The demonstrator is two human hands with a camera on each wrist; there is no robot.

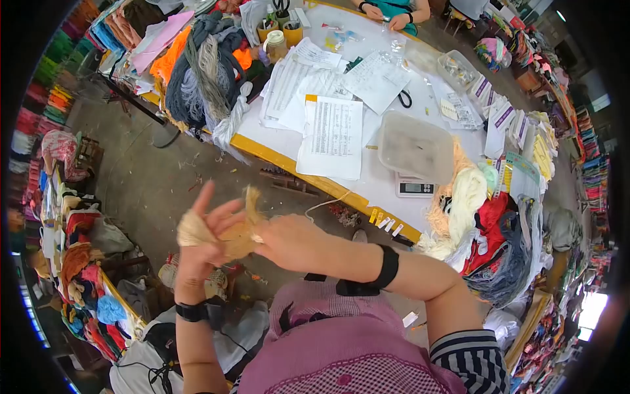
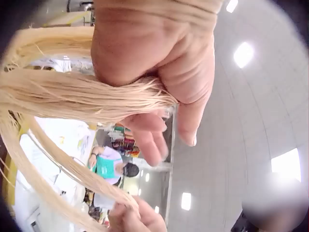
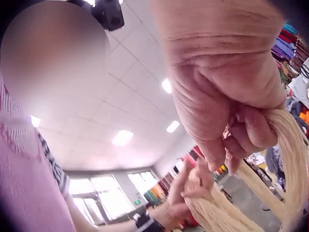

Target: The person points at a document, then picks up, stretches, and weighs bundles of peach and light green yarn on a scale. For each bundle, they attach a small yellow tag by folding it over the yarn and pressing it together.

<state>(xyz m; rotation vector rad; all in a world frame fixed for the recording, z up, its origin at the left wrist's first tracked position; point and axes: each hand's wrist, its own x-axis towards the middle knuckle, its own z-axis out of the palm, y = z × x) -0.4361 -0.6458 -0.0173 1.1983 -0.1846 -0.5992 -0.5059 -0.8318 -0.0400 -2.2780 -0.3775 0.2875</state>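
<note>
A skein of pale beige yarn stretches between both hands in the head view. The left hand has the yarn looped round it, its fingers spread; in the left wrist view the thick strand passes between the left thumb and fingers. The right hand grips the other part of the skein, close to the left hand. In the right wrist view its fingers are curled round the yarn, which hangs in a loop from them.
Ahead is a white table with a yellow edge, holding printed sheets, a plastic tub on a scale, and yarn heaps. Another person is at the far side. Shelves of yarn stand at left.
</note>
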